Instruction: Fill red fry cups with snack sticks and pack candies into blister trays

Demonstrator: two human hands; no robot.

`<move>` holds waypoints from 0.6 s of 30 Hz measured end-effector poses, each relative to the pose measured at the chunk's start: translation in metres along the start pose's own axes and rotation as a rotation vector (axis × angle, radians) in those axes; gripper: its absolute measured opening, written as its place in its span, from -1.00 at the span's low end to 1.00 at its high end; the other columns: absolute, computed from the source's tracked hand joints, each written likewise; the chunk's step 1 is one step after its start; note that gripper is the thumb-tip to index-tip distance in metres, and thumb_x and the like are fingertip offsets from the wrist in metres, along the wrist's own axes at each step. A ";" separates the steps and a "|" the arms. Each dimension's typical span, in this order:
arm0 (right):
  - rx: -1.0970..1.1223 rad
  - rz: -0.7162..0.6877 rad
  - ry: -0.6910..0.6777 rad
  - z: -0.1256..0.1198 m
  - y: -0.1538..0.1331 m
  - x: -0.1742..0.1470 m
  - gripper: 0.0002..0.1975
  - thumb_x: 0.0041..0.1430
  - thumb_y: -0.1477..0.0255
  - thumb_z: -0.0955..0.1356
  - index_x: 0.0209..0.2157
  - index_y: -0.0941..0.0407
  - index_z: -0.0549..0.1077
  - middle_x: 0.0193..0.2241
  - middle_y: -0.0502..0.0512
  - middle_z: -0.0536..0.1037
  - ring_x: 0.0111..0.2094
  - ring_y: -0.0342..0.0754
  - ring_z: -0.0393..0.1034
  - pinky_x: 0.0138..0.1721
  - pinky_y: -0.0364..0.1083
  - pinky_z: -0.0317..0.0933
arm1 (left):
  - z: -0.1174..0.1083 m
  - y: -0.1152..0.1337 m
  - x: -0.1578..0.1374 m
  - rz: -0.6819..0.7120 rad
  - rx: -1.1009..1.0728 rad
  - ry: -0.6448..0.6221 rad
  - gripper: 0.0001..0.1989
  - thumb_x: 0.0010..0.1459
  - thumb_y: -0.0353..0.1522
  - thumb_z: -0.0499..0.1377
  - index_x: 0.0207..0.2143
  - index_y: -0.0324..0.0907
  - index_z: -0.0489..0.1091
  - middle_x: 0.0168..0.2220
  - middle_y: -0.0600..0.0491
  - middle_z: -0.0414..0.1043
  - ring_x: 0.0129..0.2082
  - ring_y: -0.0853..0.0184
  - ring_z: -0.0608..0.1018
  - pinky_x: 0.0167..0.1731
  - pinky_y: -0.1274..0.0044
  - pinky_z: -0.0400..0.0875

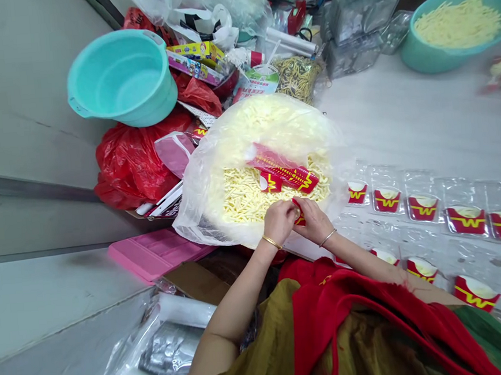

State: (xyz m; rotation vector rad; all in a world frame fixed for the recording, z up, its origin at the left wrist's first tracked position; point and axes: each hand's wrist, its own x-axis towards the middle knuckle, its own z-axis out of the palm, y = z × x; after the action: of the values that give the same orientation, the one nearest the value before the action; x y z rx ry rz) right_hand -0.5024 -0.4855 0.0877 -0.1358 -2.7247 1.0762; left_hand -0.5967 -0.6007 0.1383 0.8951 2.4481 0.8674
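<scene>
My left hand (278, 222) and my right hand (316, 223) meet at the near edge of a large plastic bag (193, 180). Between their closed fingers is a small red fry box (299, 214) with yellow marking, partly hidden by the fingers. Just beyond them, the bag holds many pale yellow stick-shaped pieces (245, 196) that look like miniature fries. On top of these lie a stack of nested red fry boxes (290, 174) in a plastic sleeve and one loose red box (269, 181).
Right of the bag, rows of transparent plastic packs (387, 197) with red fry boxes line the white table (401, 112). A turquoise tub (435, 57) of pale sticks stands far right. Another turquoise basin (120, 76) sits back left above red plastic bags (136, 164). A pink tray (151, 253) lies left.
</scene>
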 end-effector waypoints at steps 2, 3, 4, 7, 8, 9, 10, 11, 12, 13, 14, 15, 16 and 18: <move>0.030 0.009 0.009 0.002 0.005 -0.005 -0.32 0.04 0.39 0.35 0.18 0.17 0.06 0.01 0.30 0.33 0.02 0.21 0.22 0.03 0.18 0.20 | 0.009 0.007 -0.002 0.028 0.066 -0.051 -0.84 0.13 -0.41 0.07 -0.38 -0.16 0.45 -0.34 0.01 0.50 -0.28 0.28 0.48 -0.17 0.45 0.32; 0.048 0.023 0.019 0.004 0.009 -0.008 -0.31 0.03 0.39 0.36 0.18 0.17 0.06 0.01 0.31 0.33 0.02 0.21 0.23 0.03 0.18 0.20 | 0.014 0.011 -0.005 0.026 0.065 -0.069 -0.81 0.15 -0.42 0.04 -0.36 -0.16 0.47 -0.32 0.00 0.51 -0.28 0.28 0.49 -0.17 0.45 0.32; 0.065 0.037 0.029 0.005 0.012 -0.011 -0.31 0.03 0.39 0.35 0.18 0.17 0.06 0.01 0.31 0.33 0.03 0.21 0.23 0.03 0.19 0.20 | 0.018 0.015 -0.007 0.017 0.062 -0.083 -0.78 0.16 -0.42 0.02 -0.33 -0.17 0.47 -0.32 -0.01 0.52 -0.28 0.27 0.50 -0.18 0.45 0.33; 0.114 0.046 0.070 0.006 0.023 -0.020 -0.36 0.05 0.44 0.31 0.18 0.14 0.07 0.02 0.30 0.33 0.04 0.19 0.23 0.04 0.20 0.20 | 0.027 0.026 -0.016 0.026 0.098 -0.127 -0.76 0.15 -0.46 0.00 -0.35 -0.19 0.47 -0.38 -0.02 0.52 -0.32 0.26 0.52 -0.19 0.42 0.34; 0.125 0.037 0.082 0.006 0.026 -0.023 -0.37 0.06 0.44 0.31 0.18 0.14 0.08 0.02 0.30 0.33 0.04 0.18 0.24 0.04 0.21 0.19 | 0.028 0.027 -0.019 0.052 0.090 -0.124 -0.77 0.16 -0.46 0.00 -0.34 -0.18 0.47 -0.38 -0.01 0.52 -0.32 0.27 0.52 -0.18 0.42 0.34; 0.132 0.030 0.097 0.005 0.029 -0.025 -0.37 0.07 0.43 0.32 0.18 0.14 0.08 0.02 0.30 0.33 0.04 0.18 0.24 0.04 0.21 0.19 | 0.027 0.026 -0.020 0.074 0.059 -0.091 -0.77 0.18 -0.44 -0.01 -0.29 -0.18 0.46 -0.34 -0.01 0.52 -0.29 0.28 0.52 -0.17 0.44 0.34; 0.132 0.029 0.116 0.003 0.032 -0.026 -0.35 0.06 0.39 0.34 0.18 0.14 0.08 0.02 0.30 0.33 0.04 0.19 0.24 0.04 0.21 0.20 | 0.024 0.022 -0.020 0.076 0.018 -0.027 -0.76 0.21 -0.41 -0.02 -0.23 -0.17 0.44 -0.27 -0.01 0.52 -0.25 0.31 0.52 -0.15 0.47 0.34; 0.125 0.038 0.134 0.002 0.034 -0.027 -0.31 0.05 0.35 0.37 0.18 0.14 0.07 0.02 0.31 0.32 0.04 0.20 0.24 0.04 0.21 0.20 | 0.021 0.016 -0.019 0.052 -0.008 0.048 -0.75 0.23 -0.38 -0.03 -0.16 -0.17 0.42 -0.21 -0.02 0.50 -0.22 0.33 0.51 -0.15 0.49 0.34; 0.115 0.056 0.151 0.000 0.035 -0.028 -0.28 0.04 0.30 0.39 0.19 0.15 0.07 0.02 0.32 0.32 0.03 0.20 0.25 0.03 0.21 0.21 | 0.016 0.008 -0.016 0.000 0.003 0.112 -0.74 0.24 -0.34 -0.03 -0.13 -0.17 0.40 -0.18 -0.04 0.49 -0.19 0.32 0.50 -0.15 0.50 0.34; 0.107 0.081 0.168 -0.001 0.036 -0.028 -0.26 0.04 0.27 0.40 0.19 0.16 0.07 0.01 0.33 0.32 0.02 0.21 0.25 0.02 0.21 0.22 | 0.012 -0.002 -0.013 -0.075 0.058 0.146 -0.74 0.23 -0.31 0.00 -0.13 -0.19 0.39 -0.19 -0.06 0.49 -0.19 0.29 0.50 -0.16 0.48 0.34; 0.101 0.107 0.179 -0.003 0.037 -0.028 -0.26 0.03 0.25 0.41 0.18 0.16 0.08 0.00 0.33 0.33 0.01 0.21 0.26 0.01 0.21 0.24 | 0.009 -0.012 -0.008 -0.158 0.146 0.139 -0.74 0.19 -0.27 0.05 -0.16 -0.21 0.40 -0.24 -0.09 0.49 -0.21 0.25 0.51 -0.17 0.44 0.34; 0.100 0.127 0.185 -0.003 0.037 -0.027 -0.25 0.03 0.23 0.41 0.18 0.17 0.08 -0.01 0.33 0.34 0.00 0.20 0.27 0.00 0.20 0.25 | 0.007 -0.022 -0.004 -0.237 0.241 0.102 -0.73 0.13 -0.23 0.11 -0.22 -0.22 0.42 -0.30 -0.10 0.48 -0.24 0.19 0.51 -0.20 0.41 0.34; 0.101 0.140 0.188 -0.004 0.036 -0.027 -0.25 0.03 0.22 0.41 0.18 0.18 0.08 -0.01 0.33 0.34 -0.01 0.20 0.28 0.00 0.19 0.25 | 0.008 -0.031 0.001 -0.301 0.322 0.049 -0.73 0.05 -0.21 0.17 -0.28 -0.23 0.43 -0.34 -0.11 0.48 -0.27 0.15 0.51 -0.23 0.38 0.33; 0.104 0.140 0.181 -0.003 0.035 -0.026 -0.24 0.03 0.20 0.42 0.18 0.17 0.08 -0.01 0.33 0.34 0.00 0.20 0.28 0.01 0.19 0.25 | 0.013 -0.046 0.009 -0.373 0.378 -0.029 -0.76 -0.04 -0.23 0.22 -0.38 -0.21 0.42 -0.40 -0.10 0.46 -0.30 0.13 0.50 -0.28 0.39 0.31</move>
State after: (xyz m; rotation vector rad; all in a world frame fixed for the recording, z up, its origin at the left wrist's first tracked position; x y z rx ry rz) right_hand -0.4761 -0.4620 0.0620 -0.3929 -2.5234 1.1781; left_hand -0.6161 -0.6168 0.0969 0.5267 2.6764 0.2658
